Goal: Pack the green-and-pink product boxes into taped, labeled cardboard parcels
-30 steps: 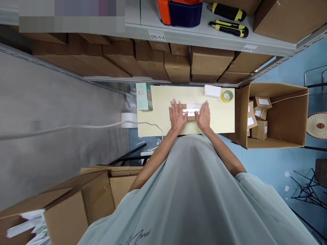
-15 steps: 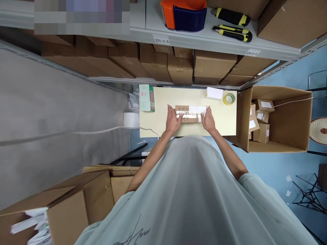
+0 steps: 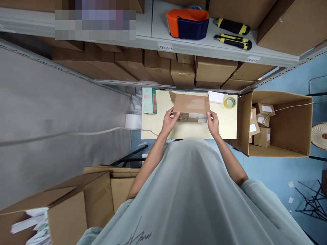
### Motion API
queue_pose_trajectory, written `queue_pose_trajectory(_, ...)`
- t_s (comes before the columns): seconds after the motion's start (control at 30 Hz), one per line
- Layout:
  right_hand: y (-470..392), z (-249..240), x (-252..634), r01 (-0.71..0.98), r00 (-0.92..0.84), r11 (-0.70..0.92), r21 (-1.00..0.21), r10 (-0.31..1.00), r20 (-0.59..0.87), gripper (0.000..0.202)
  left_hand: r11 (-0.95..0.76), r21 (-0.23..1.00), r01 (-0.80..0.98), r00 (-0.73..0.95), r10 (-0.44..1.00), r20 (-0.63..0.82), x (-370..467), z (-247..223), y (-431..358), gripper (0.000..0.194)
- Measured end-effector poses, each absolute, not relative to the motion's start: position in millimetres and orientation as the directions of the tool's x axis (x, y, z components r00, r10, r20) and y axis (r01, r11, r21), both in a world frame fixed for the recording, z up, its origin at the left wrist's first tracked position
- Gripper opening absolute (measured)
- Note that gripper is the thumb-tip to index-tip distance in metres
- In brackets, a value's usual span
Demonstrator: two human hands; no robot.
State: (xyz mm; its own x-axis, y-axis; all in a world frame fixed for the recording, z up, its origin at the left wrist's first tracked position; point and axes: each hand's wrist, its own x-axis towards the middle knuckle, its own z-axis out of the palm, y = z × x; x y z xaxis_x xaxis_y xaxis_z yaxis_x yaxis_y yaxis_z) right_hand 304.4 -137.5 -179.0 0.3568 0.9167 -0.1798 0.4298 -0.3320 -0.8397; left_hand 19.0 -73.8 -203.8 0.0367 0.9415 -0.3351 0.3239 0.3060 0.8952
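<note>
The cardboard box (image 3: pixel 192 103) sits near the middle of the bench (image 3: pixel 163 132), with white patches and dark print on its near side. It already has its folded shape, but a flap (image 3: pixel 172 96) juts out at its far left corner, so that end looks unclosed. Whether anything lies inside cannot be told. At right, several small boxes (image 3: pixel 262 137) with white labels lie in a large carton (image 3: pixel 288 124). The tape roll (image 3: pixel 225 103) lies untouched beside a white box (image 3: pixel 216 97) at the far right of the bench.

The hands are apart, gripping the box's opposite ends: the left hand (image 3: pixel 168 121) at its near left corner, the right hand (image 3: pixel 213 123) at its near right. Both forearms reach forward and slant outward toward the elbows.
</note>
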Motion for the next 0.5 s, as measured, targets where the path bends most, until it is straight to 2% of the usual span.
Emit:
queue_pose_trajectory(0.1, -152, -185, 303, 0.405, 0.323, -0.315, -0.859, 0.928, -0.187, 0.079, 0.346, 0.905, 0.249, 0.029, 0.931, -0.364, 20, -203, -85, 0.058)
queue_pose_trajectory(0.23, -166, -216, 305, 0.381, 0.268, -0.428, -0.819, 0.899, -0.345, 0.08, 0.47, 0.831, 0.297, 0.003, 0.87, -0.493, 30, -225, -100, 0.052)
queue_pose_trajectory(0.33, -165, -236, 311, 0.34, 0.263, -0.521, -0.783, 0.852, -0.453, 0.075, 0.555, 0.775, 0.303, -0.028, 0.818, -0.574, 36, -240, -103, 0.057)
queue_pose_trajectory(0.5, -139, -247, 327, 0.285, 0.372, -0.553, -0.783, 0.817, -0.441, 0.081, 0.582, 0.763, 0.282, -0.13, 0.811, -0.571, 39, -245, -83, 0.071)
